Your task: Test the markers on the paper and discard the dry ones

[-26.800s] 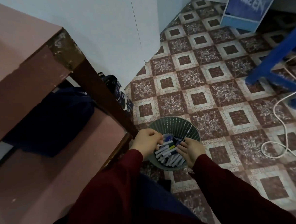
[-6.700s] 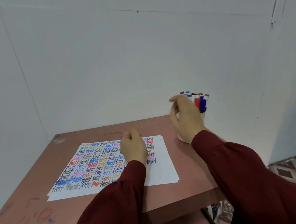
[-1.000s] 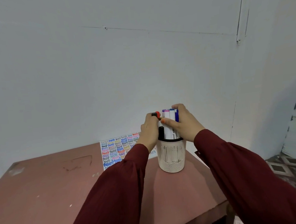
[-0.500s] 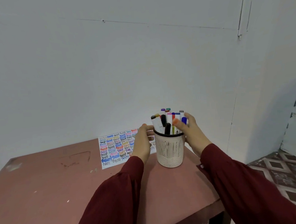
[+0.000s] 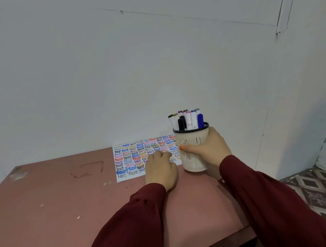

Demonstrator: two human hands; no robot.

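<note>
Right grip (image 5: 210,149) now lower, tight around cup (image 5: 190,138); left grip (image 5: 160,169) seemingly slack on paper (image 5: 130,158).

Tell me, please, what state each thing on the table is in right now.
Right hand: gripping the marker cup.
Left hand: resting on the paper, holding nothing.
Marker cup: upright, full of markers.
Markers: capped, standing in the marker cup.
Paper: flat, covered with coloured "test" words.
</note>
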